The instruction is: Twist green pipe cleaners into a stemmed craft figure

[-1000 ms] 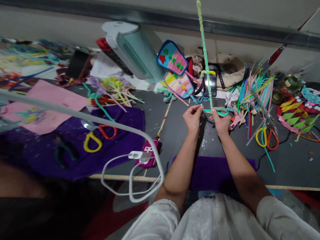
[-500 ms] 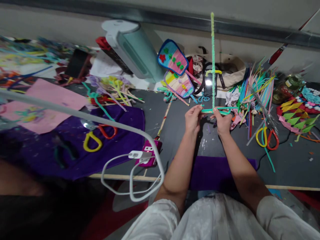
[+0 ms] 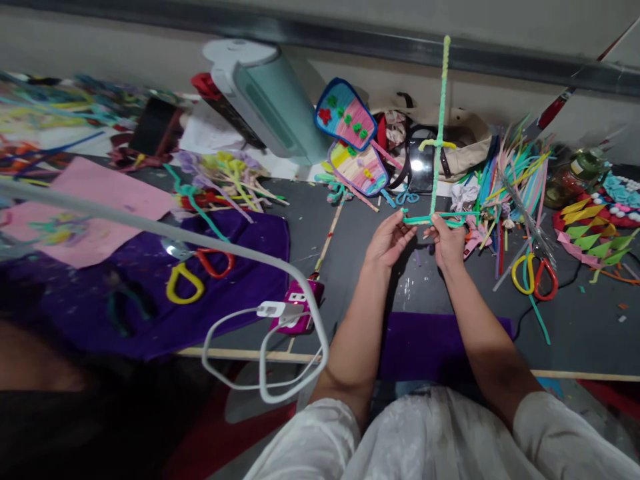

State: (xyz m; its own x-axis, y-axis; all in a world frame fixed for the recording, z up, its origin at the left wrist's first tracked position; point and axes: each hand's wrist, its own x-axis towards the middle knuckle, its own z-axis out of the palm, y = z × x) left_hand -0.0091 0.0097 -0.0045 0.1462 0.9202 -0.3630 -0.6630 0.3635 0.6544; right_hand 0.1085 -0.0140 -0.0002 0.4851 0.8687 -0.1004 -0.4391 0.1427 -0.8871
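Note:
Over the table I hold a pipe-cleaner figure (image 3: 441,113). Its long twisted stem runs from yellow at the tip to green lower down, with a short yellow crosspiece partway along. Green pipe cleaners lie crosswise at its base. My left hand (image 3: 390,239) pinches the left end of this crosswise part between thumb and fingertips, the other fingers loosely curled. My right hand (image 3: 447,240) is closed on the base where stem and crosswise pieces meet. A green end sticks out to the right past its fingers.
Yellow-and-red scissors (image 3: 534,275) and a pipe-cleaner bundle (image 3: 520,170) lie right. A canvas bag (image 3: 467,143), phone (image 3: 421,167) and fan-shaped crafts (image 3: 345,113) sit behind. Left are a pink power strip (image 3: 305,303), white cable (image 3: 235,387) and purple cloth (image 3: 250,267). A person's arm shows far left.
The stem's top has swung right and slightly down, so the figure leans right. My left hand has turned, its fingers opening out somewhat. My right hand has shifted slightly right.

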